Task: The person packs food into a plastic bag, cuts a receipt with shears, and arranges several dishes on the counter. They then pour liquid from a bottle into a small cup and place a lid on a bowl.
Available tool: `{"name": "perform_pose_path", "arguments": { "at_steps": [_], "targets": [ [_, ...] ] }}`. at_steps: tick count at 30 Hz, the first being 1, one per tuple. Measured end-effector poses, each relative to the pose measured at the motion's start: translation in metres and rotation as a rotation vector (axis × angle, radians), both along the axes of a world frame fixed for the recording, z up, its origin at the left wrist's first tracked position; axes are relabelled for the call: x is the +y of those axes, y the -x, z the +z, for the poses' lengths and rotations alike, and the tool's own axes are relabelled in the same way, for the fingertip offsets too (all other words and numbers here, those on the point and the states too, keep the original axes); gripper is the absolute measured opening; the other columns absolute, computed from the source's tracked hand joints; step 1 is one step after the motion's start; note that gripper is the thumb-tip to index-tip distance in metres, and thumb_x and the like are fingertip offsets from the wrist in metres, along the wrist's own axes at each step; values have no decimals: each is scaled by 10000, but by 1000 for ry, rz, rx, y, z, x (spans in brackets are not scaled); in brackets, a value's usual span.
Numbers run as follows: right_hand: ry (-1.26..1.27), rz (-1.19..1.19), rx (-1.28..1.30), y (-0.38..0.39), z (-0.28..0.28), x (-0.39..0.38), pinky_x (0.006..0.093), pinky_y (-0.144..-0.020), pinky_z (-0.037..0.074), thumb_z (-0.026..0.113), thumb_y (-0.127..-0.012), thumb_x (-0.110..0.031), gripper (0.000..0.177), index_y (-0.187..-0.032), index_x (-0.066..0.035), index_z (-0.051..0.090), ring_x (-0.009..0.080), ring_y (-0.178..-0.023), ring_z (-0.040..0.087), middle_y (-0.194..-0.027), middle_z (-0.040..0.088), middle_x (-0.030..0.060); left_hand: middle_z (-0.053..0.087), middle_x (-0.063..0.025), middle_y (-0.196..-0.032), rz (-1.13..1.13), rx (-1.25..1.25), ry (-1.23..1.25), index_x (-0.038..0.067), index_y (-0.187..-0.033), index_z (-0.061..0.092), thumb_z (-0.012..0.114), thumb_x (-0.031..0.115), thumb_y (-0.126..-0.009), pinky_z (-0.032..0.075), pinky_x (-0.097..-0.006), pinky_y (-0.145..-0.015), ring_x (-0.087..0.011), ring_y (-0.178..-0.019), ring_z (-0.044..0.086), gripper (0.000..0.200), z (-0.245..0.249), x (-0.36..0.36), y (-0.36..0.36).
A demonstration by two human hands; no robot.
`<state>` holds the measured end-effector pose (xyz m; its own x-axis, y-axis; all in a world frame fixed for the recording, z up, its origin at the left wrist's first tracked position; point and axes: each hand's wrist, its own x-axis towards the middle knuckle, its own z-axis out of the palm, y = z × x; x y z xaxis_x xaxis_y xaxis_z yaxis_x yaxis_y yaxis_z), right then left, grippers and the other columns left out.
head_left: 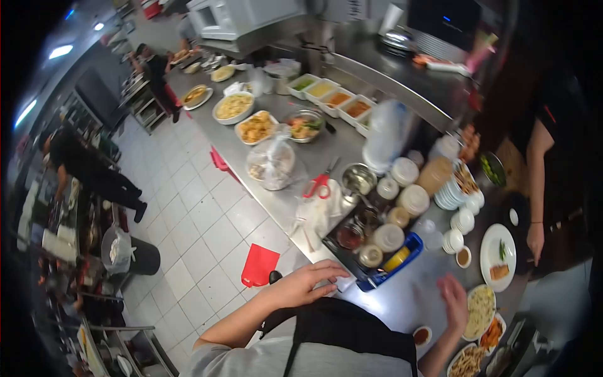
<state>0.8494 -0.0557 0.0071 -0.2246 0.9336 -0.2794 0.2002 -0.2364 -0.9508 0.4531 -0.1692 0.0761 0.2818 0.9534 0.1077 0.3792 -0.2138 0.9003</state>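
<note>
My left hand (309,284) is at the counter's front edge, fingers stretched out, beside the corner of a black tray (339,242) of jars and bottles. Nothing shows in its grasp. My right hand (453,306), slightly blurred, is raised over the counter with its fingers apart and holds nothing visible. Close to it are an oval dish of pale food (480,311), a dish of orange-red food (493,332) and a small cup of red sauce (422,335). A blue container (405,254) with something yellow inside lies between my hands.
Red-handled scissors (318,186) and a cloth (317,217) lie left of the tray. Food bowls (233,108) and topping tubs (336,102) line the counter. Across it, a co-worker's hand (534,242) is near a white plate (497,257). Other people stand on the left; a bin (144,256) is behind.
</note>
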Motion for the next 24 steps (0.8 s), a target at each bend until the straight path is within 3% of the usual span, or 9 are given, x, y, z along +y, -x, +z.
{"name": "perform_pose_path", "arguments": {
  "at_steps": [4,7,9,13,15,18,20,22,24],
  "targets": [
    [-88,431,674,59,48,-50,357,-838,423,608,-803,-322,479,-1034,94,547,249,-857,608,-901,631,148,492,-95,-1108,80,14,62,58,-1137,526,542,91,-847,428,-315,-848,-216,-951,543,292,2,1,68],
    [-209,836,773,142,62,-42,456,-799,439,597,-808,-351,512,-1010,117,549,332,-693,626,-719,617,207,518,-96,-1069,92,12,-8,55,-1117,538,543,69,-837,432,-315,-833,-208,-932,548,281,-4,-6,127],
    [-162,1107,566,223,83,-27,349,-805,439,612,-799,-335,453,-932,97,583,259,-786,620,-821,635,143,542,-95,-1030,81,4,-60,53,-1100,547,547,55,-828,432,-311,-825,-206,-915,554,272,-12,-2,174],
    [-78,740,19,402,78,-18,274,-731,448,617,-802,-177,344,-1100,-17,556,118,-864,547,-1014,596,60,602,-81,-886,352,66,-165,22,-1000,577,545,-10,-782,447,-286,-741,-172,-833,561,222,-62,36,304],
    [-713,517,-224,480,52,-8,295,-816,417,630,-774,-136,390,-1123,-4,516,214,-987,523,-1117,517,112,605,-73,-955,516,-29,-89,14,-998,576,536,-13,-800,462,-253,-699,-112,-804,558,204,-61,59,355],
    [-887,462,-381,541,56,-13,308,-828,411,637,-759,-113,375,-1100,-1,527,268,-968,529,-1069,525,131,589,-60,-964,530,-141,-58,4,-1055,553,510,41,-858,465,-251,-766,-115,-868,566,206,-56,66,413],
    [-740,536,-227,552,36,-23,300,-773,432,649,-745,-111,365,-1082,-17,547,239,-902,554,-1019,548,111,586,-55,-963,539,-216,89,4,-1078,541,509,59,-868,463,-250,-769,-112,-878,563,220,-70,55,440],
    [-286,628,-94,551,3,-38,293,-706,450,654,-744,-119,343,-1065,-36,567,202,-834,578,-967,575,88,590,-48,-943,575,-297,64,14,-1090,539,502,70,-875,463,-245,-748,-105,-846,564,225,-127,34,463],
    [-294,780,-241,543,-40,-54,280,-654,455,657,-746,-125,343,-1067,-44,569,170,-784,588,-937,592,80,594,-56,-901,773,-203,241,15,-1094,538,513,74,-862,465,-242,-714,-110,-803,566,240,-178,-9,466]
  ]
}}
